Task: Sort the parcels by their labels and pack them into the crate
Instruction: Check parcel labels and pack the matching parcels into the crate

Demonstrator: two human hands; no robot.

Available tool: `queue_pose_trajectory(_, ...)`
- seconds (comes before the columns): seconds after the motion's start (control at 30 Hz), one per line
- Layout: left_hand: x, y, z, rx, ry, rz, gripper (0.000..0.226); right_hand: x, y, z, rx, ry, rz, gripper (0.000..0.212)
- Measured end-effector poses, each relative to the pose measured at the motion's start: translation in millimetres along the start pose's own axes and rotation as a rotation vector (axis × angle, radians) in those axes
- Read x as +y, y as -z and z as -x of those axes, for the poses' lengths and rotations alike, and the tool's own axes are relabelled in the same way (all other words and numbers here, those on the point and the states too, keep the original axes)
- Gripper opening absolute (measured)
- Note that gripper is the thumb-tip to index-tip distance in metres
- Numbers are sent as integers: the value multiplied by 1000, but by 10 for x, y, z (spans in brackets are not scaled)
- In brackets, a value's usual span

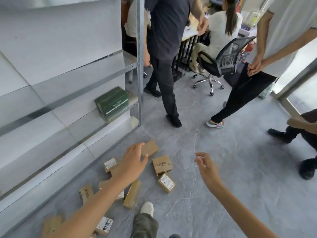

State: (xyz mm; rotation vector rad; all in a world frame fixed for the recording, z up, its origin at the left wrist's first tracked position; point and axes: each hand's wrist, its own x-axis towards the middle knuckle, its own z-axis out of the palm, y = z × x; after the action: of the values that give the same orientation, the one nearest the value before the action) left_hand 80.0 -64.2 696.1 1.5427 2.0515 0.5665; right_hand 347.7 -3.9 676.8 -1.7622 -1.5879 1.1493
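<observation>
**Left hand over the far parcel, crate not in view**

I see my left hand [134,159] spread wide and empty above the grey marbled floor [223,169], fingertips overlapping the plain brown cardboard parcel [149,148] at the far end of the scatter. That parcel lies just beyond the left hand, its long axis running near-left to far-right. My right hand [206,166] hangs to the right, loosely curled, empty, well apart from it, so the left is clearly nearer. I count about nine small cardboard parcels on the floor, some hidden by my arm; four show white labels. One green printed carton [112,102] sits on the grey metal shelf rack [68,100]. I see no crate.
</observation>
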Motion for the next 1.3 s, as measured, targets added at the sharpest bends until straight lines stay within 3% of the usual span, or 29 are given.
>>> queue_pose_trajectory(0.27, -314, -484, -988, -171, 151, 23, 40, 408, -465, -850, -76, -173, 99, 14)
queue_pose_trajectory(0.5, -956, -1417, -1521, -315, 345, 84, 40, 1138, -1013, -1530, -171, -328, 192, 18)
queue_pose_trajectory(0.73, -2039, -3296, -2369, -457, 490, 132, 40, 2710, -2023, -2582, -248, -414, 298, 32)
queue_pose_trajectory(0.87, -2784, -4607, -2842, -557, 538, 188, 19, 3900, -2805, -3363, -269, -454, 278, 40)
queue_pose_trajectory(1.0, -3486, -5744, -3196, -687, 559, 237, 52, 4906, -3422, -4052, -287, -494, 278, 50)
queue_pose_trajectory(1.07, -3693, -6095, -3303, -740, 557, 311, 65, 5273, -3661, -4266, -315, -491, 232, 45)
queue_pose_trajectory(1.17, -3678, -6253, -3386, -708, 628, 562, 66, 5510, -3837, -4366, -338, -512, 102, 37)
queue_pose_trajectory(1.3, -3282, -5760, -3377, -495, 688, 728, 57, 5108, -3529, -4160, -252, -483, -61, 38)
